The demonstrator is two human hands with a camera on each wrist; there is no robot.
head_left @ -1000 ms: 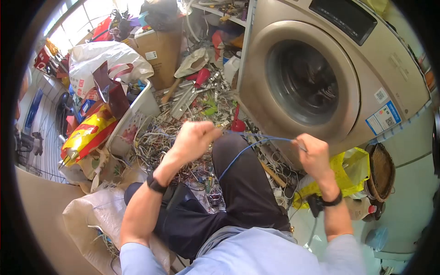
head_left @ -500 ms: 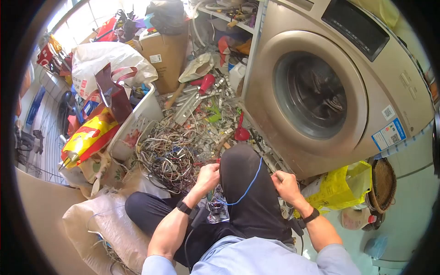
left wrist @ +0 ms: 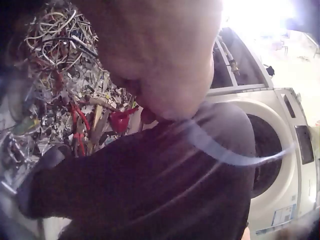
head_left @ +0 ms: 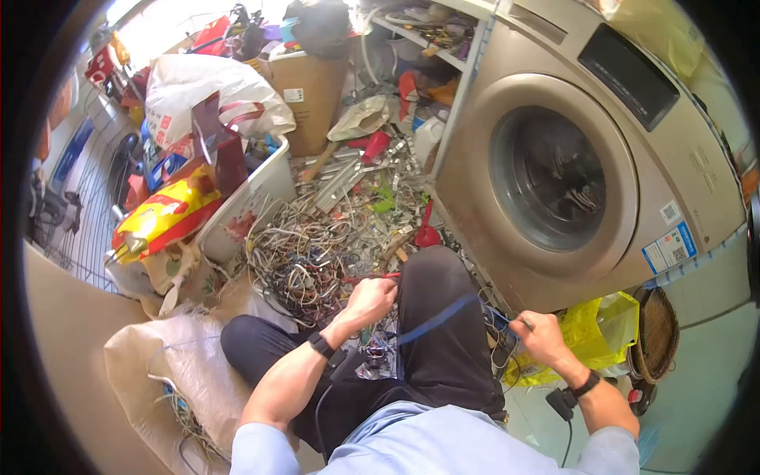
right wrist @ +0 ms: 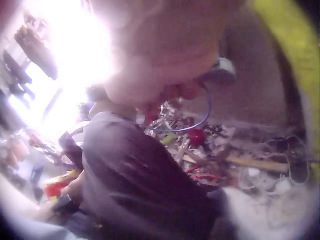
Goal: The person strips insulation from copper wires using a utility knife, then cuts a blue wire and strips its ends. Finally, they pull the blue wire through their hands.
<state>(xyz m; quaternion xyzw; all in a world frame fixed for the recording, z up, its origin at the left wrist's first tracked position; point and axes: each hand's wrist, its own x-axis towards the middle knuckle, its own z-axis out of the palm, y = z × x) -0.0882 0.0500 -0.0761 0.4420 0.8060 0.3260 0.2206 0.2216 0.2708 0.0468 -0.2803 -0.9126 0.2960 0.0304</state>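
A blue cable (head_left: 439,321), blurred by motion, spans the raised knee between my two hands. My left hand (head_left: 370,302) is curled at the left side of the knee. In the left wrist view the cable (left wrist: 225,154) comes out from beneath that hand's fingers. To the right of the knee my right hand (head_left: 542,336) grips the other stretch, fingers curled. From this hand the cable (right wrist: 207,107) hangs in a loop in the right wrist view. A small grey-tipped object (right wrist: 222,71) sticks out from the right fingers; its kind cannot be told.
A tangled heap of wires (head_left: 297,257) covers the floor beyond the left hand. A red scoop-like piece (head_left: 427,233) lies past the knee. The washing machine (head_left: 467,229) stands at right, a yellow bag (head_left: 598,332) below it. A woven sack (head_left: 198,368) is at lower left.
Both hands came down from a raised position beside the knee. Since then my right hand has moved outward to the right, and the blue cable has swung across the knee.
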